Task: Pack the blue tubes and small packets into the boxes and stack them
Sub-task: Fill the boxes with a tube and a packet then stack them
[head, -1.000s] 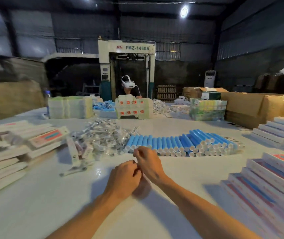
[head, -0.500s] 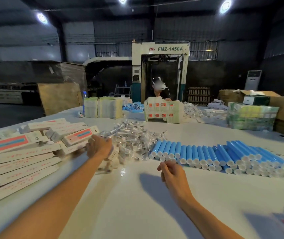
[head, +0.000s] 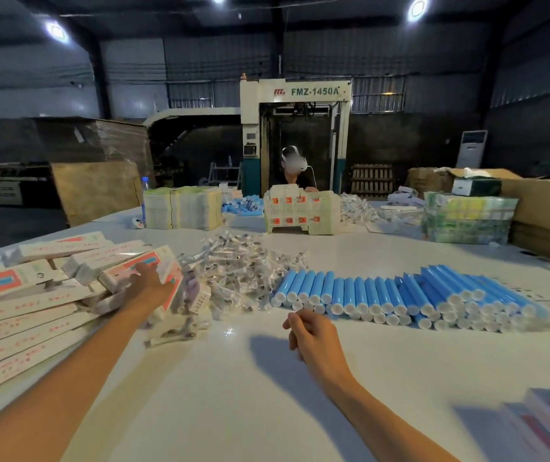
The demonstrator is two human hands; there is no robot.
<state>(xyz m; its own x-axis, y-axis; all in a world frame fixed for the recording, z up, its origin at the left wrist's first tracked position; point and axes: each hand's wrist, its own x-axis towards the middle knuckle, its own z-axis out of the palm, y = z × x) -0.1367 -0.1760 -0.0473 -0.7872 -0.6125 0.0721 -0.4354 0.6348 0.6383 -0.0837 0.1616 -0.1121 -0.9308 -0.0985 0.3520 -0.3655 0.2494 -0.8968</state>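
- The blue tubes [head: 400, 295] lie side by side in a long row across the middle of the tabletop [head: 267, 411], toward its right edge. Their white caps point to the near edge, and some tubes are piled on others.
- The small packets [head: 240, 271] form a loose clear heap just left of the tubes and touch the first tubes of the row.
- The boxes [head: 27, 315], long and white with red print, are piled without order along the left edge of the tabletop.
- The top box [head: 123, 273], with a pink and blue face, lies tilted at the right end of this pile, beside the packets.
- The left hand [head: 148, 283] rests on the top box with its fingers laid over the printed face. I cannot tell if they grip its edge.
- The right hand [head: 312, 335] is above the bare tabletop, just before the near caps of the tubes. Its fingers are loosely curled, and nothing shows in them.
- More boxes, blurred [head: 547, 425], are at the near right corner.
- At the far edge stand pale stacks of flat cartons [head: 183, 208], and another person [head: 295, 175] is behind them.
- A machine marked FMZ-1450A [head: 295, 91] stands behind this person.
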